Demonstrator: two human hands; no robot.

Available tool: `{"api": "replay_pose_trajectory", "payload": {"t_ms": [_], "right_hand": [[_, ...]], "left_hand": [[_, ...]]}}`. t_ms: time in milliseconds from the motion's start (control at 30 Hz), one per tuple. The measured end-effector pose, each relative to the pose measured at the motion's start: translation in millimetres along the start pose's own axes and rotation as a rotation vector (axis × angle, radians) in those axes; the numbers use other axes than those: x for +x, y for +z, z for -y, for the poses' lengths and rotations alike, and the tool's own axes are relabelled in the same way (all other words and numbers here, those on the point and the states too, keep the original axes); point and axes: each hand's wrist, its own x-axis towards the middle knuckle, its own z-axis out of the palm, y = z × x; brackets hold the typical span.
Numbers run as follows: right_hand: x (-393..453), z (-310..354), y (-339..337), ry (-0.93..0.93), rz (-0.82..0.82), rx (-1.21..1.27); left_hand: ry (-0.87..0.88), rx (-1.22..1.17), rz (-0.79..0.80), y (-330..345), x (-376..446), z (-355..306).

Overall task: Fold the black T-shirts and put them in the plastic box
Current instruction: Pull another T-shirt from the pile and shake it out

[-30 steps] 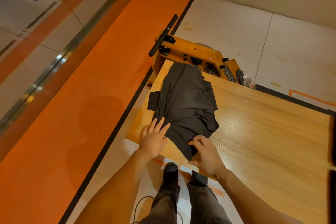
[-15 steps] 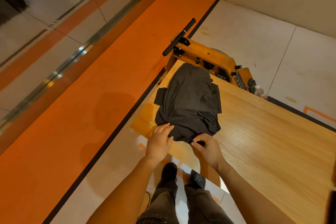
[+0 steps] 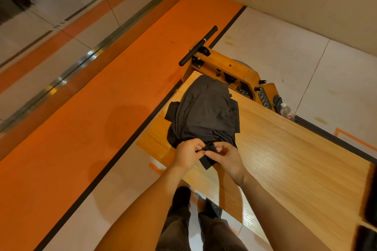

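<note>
Between the two hands, at the near corner of the pale wood-grain table, the near edge of a crumpled black cotton T-shirt is gathered up. The left hand has its fingers curled around a bunch of the fabric, and the right hand pinches the same bunch from the other side, so the fingertips of both almost meet. A small flap of cloth hangs down below the hands, over the table. Beyond the hands the rest of the shirt lies spread flat on the table toward its far edge. Past that edge stands an orange metal machine with a black bar handle.
</note>
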Motion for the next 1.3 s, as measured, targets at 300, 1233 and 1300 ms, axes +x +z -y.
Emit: {"api": "replay_pose_trajectory", "payload": {"t_ms": [300, 1233, 1300], "right_hand": [[10, 2, -7, -0.032, -0.051, 0.040], [19, 31, 4, -0.105, -0.169, 0.071], [18, 32, 4, -0.110, -0.137, 0.070]], "left_hand": [[-0.003, 0.035, 0.061, -8, 3, 6], [-0.006, -0.293, 0.019, -22, 37, -32], [0.001, -0.281, 0.008, -24, 35, -33]]}}
